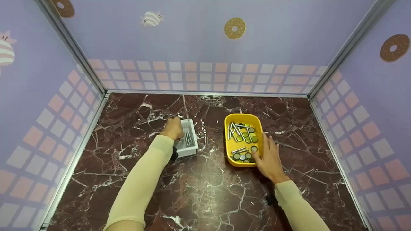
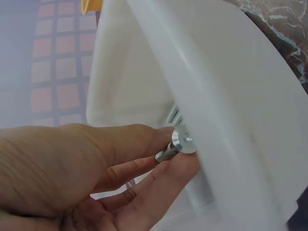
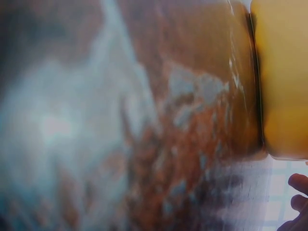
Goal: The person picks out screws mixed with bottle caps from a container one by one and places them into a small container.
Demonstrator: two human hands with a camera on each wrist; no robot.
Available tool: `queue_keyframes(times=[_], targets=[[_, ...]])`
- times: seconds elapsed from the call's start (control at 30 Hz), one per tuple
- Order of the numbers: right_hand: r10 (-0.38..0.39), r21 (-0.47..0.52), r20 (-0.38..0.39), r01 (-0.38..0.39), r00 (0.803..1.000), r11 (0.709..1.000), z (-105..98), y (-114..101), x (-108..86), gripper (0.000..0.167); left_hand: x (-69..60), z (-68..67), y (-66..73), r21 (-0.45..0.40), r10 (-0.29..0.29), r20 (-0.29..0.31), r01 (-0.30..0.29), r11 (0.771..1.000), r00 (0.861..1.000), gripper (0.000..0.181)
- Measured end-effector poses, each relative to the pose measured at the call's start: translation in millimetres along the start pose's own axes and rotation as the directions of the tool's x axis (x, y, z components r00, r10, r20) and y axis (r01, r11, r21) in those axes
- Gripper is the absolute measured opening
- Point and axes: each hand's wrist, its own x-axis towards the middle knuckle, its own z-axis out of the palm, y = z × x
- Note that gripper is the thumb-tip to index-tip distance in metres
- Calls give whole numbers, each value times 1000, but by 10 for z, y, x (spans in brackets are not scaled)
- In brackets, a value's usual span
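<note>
My left hand [image 1: 173, 128] reaches into a small white tray [image 1: 188, 152] that holds several metal bolts [image 1: 188, 138]. In the left wrist view, the thumb and fingers of this hand [image 2: 120, 168] pinch a metal piece with a round flat head [image 2: 184, 140], close to the tray wall [image 2: 216, 96]. On the right, a yellow bin [image 1: 237, 146] holds silvery bolts and round caps in two groups. My right hand [image 1: 269, 160] rests along its right side, fingers extended and thumb over the rim. The right wrist view catches only some fingertips [image 3: 298, 202] beside the yellow wall [image 3: 288, 86].
Both containers stand on a dark red marbled surface [image 1: 208, 183], with a gap between them. Lilac panels [image 1: 199, 41] with pink and white squares enclose the back, left and right, joined by metal edge strips [image 1: 205, 93].
</note>
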Motion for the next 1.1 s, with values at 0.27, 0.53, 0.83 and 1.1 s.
queue_keyframes(times=[0.27, 0.53, 0.83, 1.1], targets=[[-3, 5, 1, 3, 1000, 1000, 9, -10, -8, 89, -128, -103, 104, 24, -7, 8, 7, 1000, 1000, 21], [-10, 4, -4, 10, 1000, 1000, 12, -13, -12, 90, 549, 282, -361, 62, 98, -106, -92, 994, 990, 11], [15, 18, 14, -15, 1000, 1000, 0, -14, -6, 90, -190, -191, 139, 7, 179, -150, -180, 984, 972, 4], [4, 11, 13, -5, 1000, 1000, 4, -4, 0, 90, -582, -345, 569, 76, 205, -167, -195, 978, 964, 25]])
